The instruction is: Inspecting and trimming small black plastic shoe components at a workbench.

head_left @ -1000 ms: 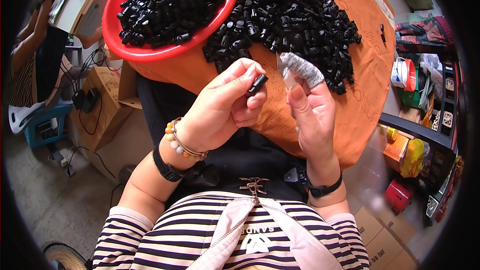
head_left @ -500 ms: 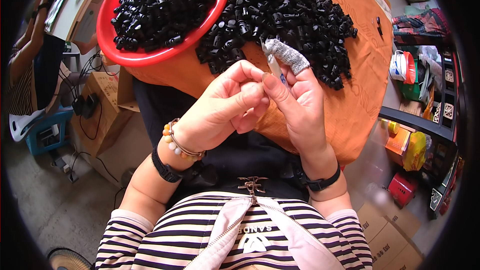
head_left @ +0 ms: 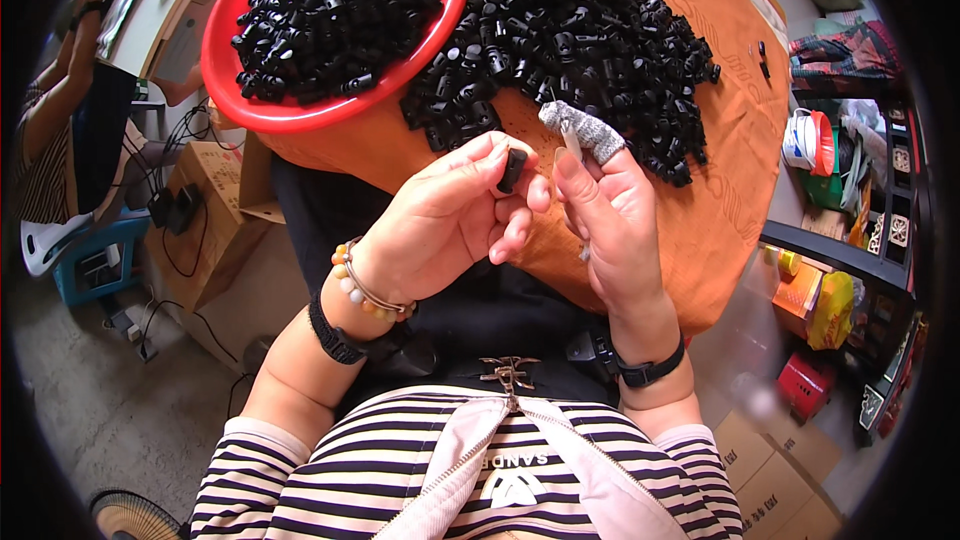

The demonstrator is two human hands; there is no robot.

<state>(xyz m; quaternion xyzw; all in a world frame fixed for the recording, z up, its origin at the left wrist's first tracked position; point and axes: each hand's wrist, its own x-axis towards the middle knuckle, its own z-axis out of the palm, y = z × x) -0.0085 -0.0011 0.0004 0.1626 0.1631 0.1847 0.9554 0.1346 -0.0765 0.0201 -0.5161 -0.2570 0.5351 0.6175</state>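
Note:
My left hand (head_left: 440, 205) pinches a small black plastic part (head_left: 512, 171) between thumb and index finger, its other fingers loosely curled. To its right, a little apart, my right hand (head_left: 622, 220) is closed around a slim pale-handled knife (head_left: 571, 140), mostly hidden by the fingers. A grey knitted finger cover (head_left: 590, 130) wraps the right index finger. Just beyond both hands, a heap of black plastic parts (head_left: 600, 50) lies on the orange tablecloth (head_left: 690, 260). A red basin (head_left: 300, 118) at the far left is piled with similar parts.
A cardboard box (head_left: 208, 220) with black cables stands left of the table, near a blue stool (head_left: 100, 260). A person's arm (head_left: 60, 90) shows at the far left. Shelving (head_left: 840, 255) with mixed goods runs along the right, above cartons (head_left: 770, 470) on the floor. A fan (head_left: 135, 518) is at lower left.
My hands have drawn apart from each other. The black part now shows in my left fingers, and the knife has tilted and is more hidden in my right hand.

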